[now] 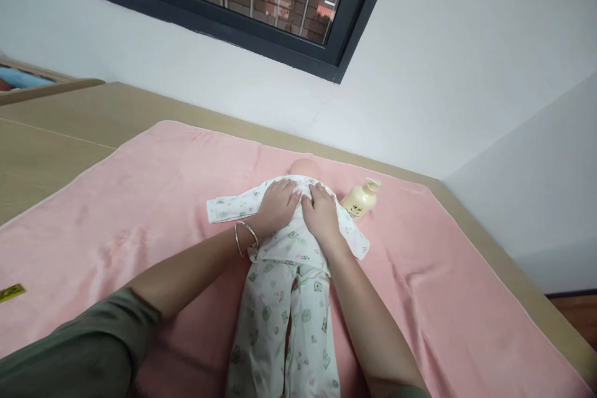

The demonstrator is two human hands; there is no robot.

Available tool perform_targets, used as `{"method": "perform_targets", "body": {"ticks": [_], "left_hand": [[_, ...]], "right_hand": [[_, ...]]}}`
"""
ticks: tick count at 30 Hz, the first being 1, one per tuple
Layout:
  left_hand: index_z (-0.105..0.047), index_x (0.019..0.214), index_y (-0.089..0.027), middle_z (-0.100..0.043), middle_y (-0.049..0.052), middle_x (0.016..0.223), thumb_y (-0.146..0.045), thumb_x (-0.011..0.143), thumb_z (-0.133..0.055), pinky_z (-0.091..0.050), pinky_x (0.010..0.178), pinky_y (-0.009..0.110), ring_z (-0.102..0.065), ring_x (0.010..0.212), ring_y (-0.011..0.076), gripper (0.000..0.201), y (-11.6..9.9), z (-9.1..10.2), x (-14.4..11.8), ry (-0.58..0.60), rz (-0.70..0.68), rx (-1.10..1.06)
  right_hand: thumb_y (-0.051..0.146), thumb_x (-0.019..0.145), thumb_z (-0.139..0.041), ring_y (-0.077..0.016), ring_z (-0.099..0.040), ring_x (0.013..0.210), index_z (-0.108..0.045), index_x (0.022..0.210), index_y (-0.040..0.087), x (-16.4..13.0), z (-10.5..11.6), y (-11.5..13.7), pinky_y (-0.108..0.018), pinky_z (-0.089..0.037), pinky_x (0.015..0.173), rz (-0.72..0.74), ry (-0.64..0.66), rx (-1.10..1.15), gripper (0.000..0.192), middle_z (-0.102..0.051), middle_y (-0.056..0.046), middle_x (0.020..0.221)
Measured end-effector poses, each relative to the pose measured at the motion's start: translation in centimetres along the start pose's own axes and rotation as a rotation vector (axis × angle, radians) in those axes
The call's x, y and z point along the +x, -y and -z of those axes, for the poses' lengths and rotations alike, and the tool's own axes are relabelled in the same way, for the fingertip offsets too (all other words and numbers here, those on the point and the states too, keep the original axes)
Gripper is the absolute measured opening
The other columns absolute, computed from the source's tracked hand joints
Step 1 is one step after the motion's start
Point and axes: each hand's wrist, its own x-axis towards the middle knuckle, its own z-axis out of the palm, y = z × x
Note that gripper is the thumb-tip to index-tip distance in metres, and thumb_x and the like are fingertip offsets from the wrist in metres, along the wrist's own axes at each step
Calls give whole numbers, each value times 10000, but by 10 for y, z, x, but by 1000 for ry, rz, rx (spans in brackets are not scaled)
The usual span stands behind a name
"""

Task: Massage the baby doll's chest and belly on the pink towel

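Two hands — left hand [278, 204] and right hand [321, 213] — lie flat, fingers spread, apparently gripping nothing, on the doll [286, 261]'s chest; its long axis runs away toward the wall.

One head view — close, looking forward and down, tilted, over the pink blanket [140, 211].

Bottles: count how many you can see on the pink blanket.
1. The cream pump bottle lies on the pink blanket, just right of the doll, near the right hand.
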Motion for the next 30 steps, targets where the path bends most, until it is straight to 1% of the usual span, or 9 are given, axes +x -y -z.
{"method": "perform_targets", "body": {"ticks": [5, 10, 15, 19, 21, 23, 26, 28, 30], "left_hand": [[-628, 1287, -127, -678, 152, 1349, -372, 1066, -270, -429, 1148, 477, -581, 1306, 281, 487, 0, 1, 1, 12, 5, -9], [-622, 1303, -129, -670, 156, 1365, -373, 1063, -278, -412, 1164, 488, -574, 1316, 283, 486, 0, 1, 1, 16, 14, -11], [-626, 1294, -155, -677, 140, 1353, -383, 1060, -287, -428, 1151, 475, -581, 1304, 273, 472, -1, 1, 0, 13, 14, -22], [-617, 1319, -121, -664, 158, 1377, -334, 1054, -268, -418, 1166, 479, -572, 1323, 277, 487, 0, 2, 1, 16, 8, -18], [-611, 1334, -108, -658, 157, 1393, -311, 1050, -269, -416, 1175, 471, -571, 1330, 273, 489, 0, 3, 3, 32, 24, -23], [-614, 1333, -114, -660, 153, 1394, -296, 1043, -289, -419, 1178, 474, -573, 1337, 273, 472, -2, 7, 5, 59, 48, -19], [-632, 1313, -141, -655, 161, 1403, -296, 1012, -385, -430, 1171, 515, -561, 1365, 303, 419, -15, 18, 5, 136, 60, -1], [-638, 1323, -165, -623, 160, 1455, -370, 984, -486, -438, 1170, 531, -521, 1418, 337, 424, -31, 28, 2, 222, 17, -31], [-625, 1364, -211, -587, 122, 1512, -469, 992, -490, -453, 1170, 508, -485, 1459, 334, 472, -52, 38, 0, 289, -28, -157]], "right_hand": [[329, 983, -426, -332, -255, 1569, -454, 1526, 78, 0, -2, -2, -519, -242, 1254, 11, -151, 68, 599, -300, -207, 1678], [321, 983, -419, -332, -373, 1512, -580, 1432, 138, 2, 0, -2, -565, -194, 1261, 7, 0, 39, 511, -482, -175, 1582], [321, 983, -421, -301, -323, 1541, -515, 1493, 118, 2, 3, -3, -502, -239, 1258, 28, -153, 87, 558, -413, -170, 1630], [315, 1000, -408, -325, -383, 1509, -558, 1458, 107, 0, -4, -1, -544, -209, 1260, 34, -10, 23, 525, -471, -192, 1587], [316, 995, -426, -326, -397, 1503, -568, 1450, 93, 0, -3, 1, -517, -231, 1259, 26, 17, 32, 526, -466, -203, 1588], [303, 974, -455, -316, -395, 1508, -562, 1458, 88, -1, 6, 3, -471, -278, 1249, 27, -10, 70, 541, -445, -198, 1605], [286, 951, -457, -299, -370, 1526, -542, 1480, 101, -3, 34, 3, -456, -305, 1245, 37, -103, 137, 566, -427, -171, 1622], [291, 948, -444, -287, -350, 1537, -540, 1484, 119, -5, 57, 0, -470, -296, 1252, 41, -204, 165, 571, -432, -150, 1623], [299, 944, -431, -292, -330, 1545, -557, 1468, 127, -6, 79, -8, -506, -281, 1256, 22, -334, 153, 565, -447, -144, 1614]]}}
